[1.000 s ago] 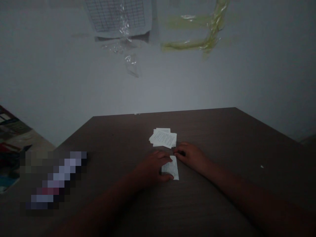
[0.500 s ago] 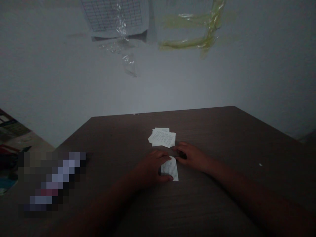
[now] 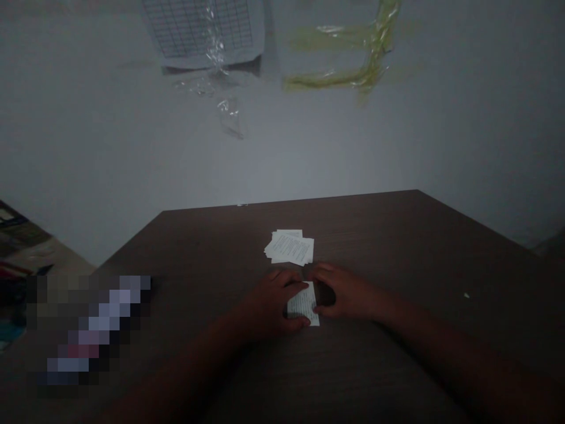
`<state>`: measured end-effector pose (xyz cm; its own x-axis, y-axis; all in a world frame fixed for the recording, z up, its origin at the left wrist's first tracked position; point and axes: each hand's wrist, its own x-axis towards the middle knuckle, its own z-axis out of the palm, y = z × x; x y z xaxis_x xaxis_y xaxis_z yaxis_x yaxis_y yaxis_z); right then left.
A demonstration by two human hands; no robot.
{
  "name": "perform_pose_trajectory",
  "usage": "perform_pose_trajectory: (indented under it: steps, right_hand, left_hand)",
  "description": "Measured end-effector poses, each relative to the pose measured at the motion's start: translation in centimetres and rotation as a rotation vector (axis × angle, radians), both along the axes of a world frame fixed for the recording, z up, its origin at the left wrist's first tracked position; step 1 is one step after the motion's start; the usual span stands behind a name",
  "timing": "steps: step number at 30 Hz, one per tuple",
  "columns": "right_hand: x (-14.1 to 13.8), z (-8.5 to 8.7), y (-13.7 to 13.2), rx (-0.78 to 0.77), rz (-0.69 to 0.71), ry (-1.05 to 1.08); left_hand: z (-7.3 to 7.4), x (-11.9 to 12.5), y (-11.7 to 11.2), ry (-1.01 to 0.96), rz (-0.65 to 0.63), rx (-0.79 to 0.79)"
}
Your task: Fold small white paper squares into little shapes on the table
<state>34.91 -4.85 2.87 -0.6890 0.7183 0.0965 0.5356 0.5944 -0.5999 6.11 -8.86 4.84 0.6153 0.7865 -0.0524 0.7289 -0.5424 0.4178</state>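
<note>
A small slip of printed paper point(image 3: 302, 304) lies on the brown table between my two hands. My left hand point(image 3: 276, 300) curves around its left side, with a finger on the upper edge and the thumb on the lower edge. On the right side, my right hand point(image 3: 346, 291) has its thumb against the slip's right edge and its fingers bent near the top corner. Just beyond both hands sits a loose, uneven pile of similar printed slips point(image 3: 289, 247).
The table point(image 3: 375, 229) meets a pale wall point(image 3: 309, 147) bearing a gridded sheet point(image 3: 203, 29) and strips of yellowish tape point(image 3: 335, 79). A blurred-out object point(image 3: 97, 327) rests at left. A tiny white scrap point(image 3: 467, 295) lies at right.
My right hand has opened wider, its thumb sliding down along the slip's right edge. The slip's upper corner, curled up before, now looks flatter. My left hand stays almost in place.
</note>
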Motion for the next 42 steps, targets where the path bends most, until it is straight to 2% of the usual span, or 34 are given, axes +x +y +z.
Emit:
perform_pose_trajectory:
  steps: [7, 14, 23, 36, 42]
  right_hand:
    - [-0.8, -0.2, 0.2, 0.011, -0.18, -0.004]
    - [-0.3, 0.9, -1.0, 0.012, -0.122, -0.047]
    - [-0.6, 0.6, -2.2, 0.03, -0.092, -0.064]
    - [-1.0, -0.3, 0.6, 0.056, -0.194, -0.021]
    - [-1.5, -0.4, 1.8, 0.017, -0.267, -0.029]
  left_hand:
    - [0.3, 0.0, -0.2, -0.018, -0.018, 0.032]
    - [-0.4, 0.0, 0.1, -0.019, -0.022, 0.055]
    - [-1.1, -0.3, 0.4, 0.0, -0.041, 0.054]
    - [-1.0, -0.1, 0.6, -0.016, -0.024, 0.038]
    - [-1.1, -0.1, 0.7, -0.042, -0.042, 0.056]
